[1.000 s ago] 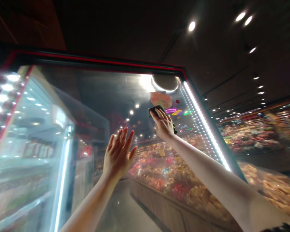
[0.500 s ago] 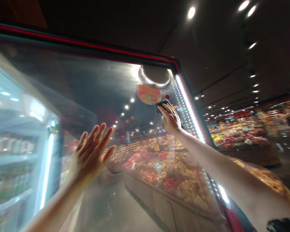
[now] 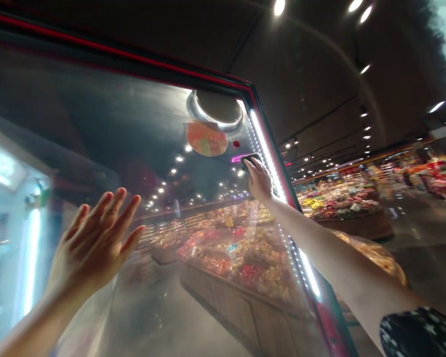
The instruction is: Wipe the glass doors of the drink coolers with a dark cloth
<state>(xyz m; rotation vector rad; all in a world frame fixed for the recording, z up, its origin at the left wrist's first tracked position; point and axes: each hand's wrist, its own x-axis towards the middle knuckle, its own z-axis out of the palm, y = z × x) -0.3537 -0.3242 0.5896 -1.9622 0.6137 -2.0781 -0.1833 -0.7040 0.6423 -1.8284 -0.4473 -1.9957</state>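
Observation:
A large glass door (image 3: 148, 153) in a dark frame with a red line tilts across the view. My right hand (image 3: 260, 181) presses a folded dark cloth (image 3: 250, 158) to the glass near the upper right corner, beside the bright light strip (image 3: 269, 151). Its fingers partly cover the cloth. Lower on the left, my left hand (image 3: 92, 243) has its fingers spread, palm toward the glass. Whether that palm touches the pane I cannot tell. Left of the right hand an orange oval sticker (image 3: 207, 139) shows on the glass, with a small red dot (image 3: 237, 144) near it.
A lit cooler interior (image 3: 7, 213) lies at the left. Through the glass a wooden display counter (image 3: 223, 297) heaped with packaged goods is visible. More produce stands (image 3: 342, 201) and a shiny floor (image 3: 416, 233) extend on the right.
The view has turned right, so the door and both hands sit further left in the picture. My right hand with the cloth has shifted right across the glass, closer to the light strip.

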